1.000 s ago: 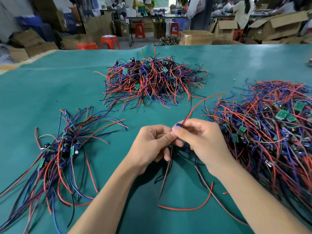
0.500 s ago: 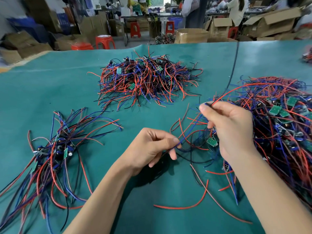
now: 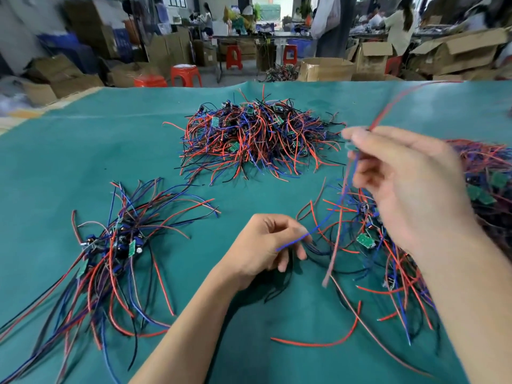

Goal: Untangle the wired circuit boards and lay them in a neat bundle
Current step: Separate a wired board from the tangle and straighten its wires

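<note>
My right hand [image 3: 410, 187] has risen higher since a moment ago, drawing wires up off the desk [image 3: 83, 151], and its outline is blurred. Its fingers [image 3: 360, 139] are curled and pinch a red wire [image 3: 393, 106] that runs up and away to the right, with a blue wire [image 3: 349, 173] hanging below them. My left hand [image 3: 263, 245] stays low on the desk, fingers curled around the end of a blue wire [image 3: 293, 241] and some black ones. A green board [image 3: 365, 241] lies between my hands, under my right wrist, in loose wires. The sorted bundle [image 3: 110, 250] lies left of my left hand; one tangled heap [image 3: 255, 139] sits beyond both hands, another [image 3: 487, 173] behind my right.
</note>
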A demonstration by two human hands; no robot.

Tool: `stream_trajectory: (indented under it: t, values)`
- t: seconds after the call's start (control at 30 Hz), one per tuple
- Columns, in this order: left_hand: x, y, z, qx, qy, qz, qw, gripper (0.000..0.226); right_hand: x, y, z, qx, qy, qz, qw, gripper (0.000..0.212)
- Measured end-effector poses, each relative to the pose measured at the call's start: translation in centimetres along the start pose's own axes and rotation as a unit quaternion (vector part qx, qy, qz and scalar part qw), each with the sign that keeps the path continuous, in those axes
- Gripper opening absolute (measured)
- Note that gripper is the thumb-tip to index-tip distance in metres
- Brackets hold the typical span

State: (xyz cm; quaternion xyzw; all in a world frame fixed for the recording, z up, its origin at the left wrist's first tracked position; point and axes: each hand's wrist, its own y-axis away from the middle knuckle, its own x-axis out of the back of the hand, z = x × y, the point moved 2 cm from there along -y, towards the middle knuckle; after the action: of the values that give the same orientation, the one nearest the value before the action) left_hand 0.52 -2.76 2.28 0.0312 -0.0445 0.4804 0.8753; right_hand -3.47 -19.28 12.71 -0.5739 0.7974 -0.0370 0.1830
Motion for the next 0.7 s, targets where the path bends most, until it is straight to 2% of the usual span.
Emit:
stream_trajectory:
  t: [0.1, 0.13, 0.2, 0.27, 0.33, 0.43, 0.5, 0.6, 0.7]
  values:
    - [-0.2, 0.2, 0.5, -0.003, 0.003, 0.000, 1.000, 0.024, -6.1, 0.5, -0.2, -0.057, -0.005, -0.106, 0.993, 0.015]
    - [-0.3, 0.3, 0.5, -0.001, -0.005, 0.004, 1.000, 0.027, -8.5, 0.8, 0.1, -0.065, 0.017, -0.142, 0.988, 0.015]
    - [-0.3, 0.8, 0.2, 0.029, -0.032, 0.022, 0.999, 0.027, -13.4, 1.6, 1.4, -0.061, 0.100, -0.231, 0.966, 0.035]
    - [0.2, 1.3, -0.7, 0.070, -0.031, 0.035, 0.996, 0.024, -17.7, 2.2, 2.9, -0.049, 0.234, -0.330, 0.913, 0.056]
    - [0.7, 1.3, -1.0, 0.058, -0.046, 0.032, 0.997, 0.027, -19.8, 1.2, 4.7, -0.014, 0.381, -0.382, 0.842, 0.058]
    - [0.0, 0.5, 0.1, -0.008, -0.080, 0.020, 0.997, 0.021, -18.8, -3.4, 7.4, 0.034, 0.555, -0.348, 0.755, 0.032]
    - [-0.3, 0.2, 0.2, -0.023, -0.029, 0.015, 0.999, 0.023, -16.4, -6.3, 9.4, -0.010, 0.618, -0.289, 0.731, 0.026]
    - [-0.1, -0.3, -0.3, -0.019, -0.004, 0.005, 1.000, 0.019, -13.7, -7.9, 11.6, -0.084, 0.624, -0.270, 0.729, 0.037]
    - [0.1, -0.4, -0.5, -0.004, 0.001, 0.002, 1.000, 0.014, -12.9, -8.2, 12.9, -0.092, 0.572, -0.268, 0.769, 0.020]
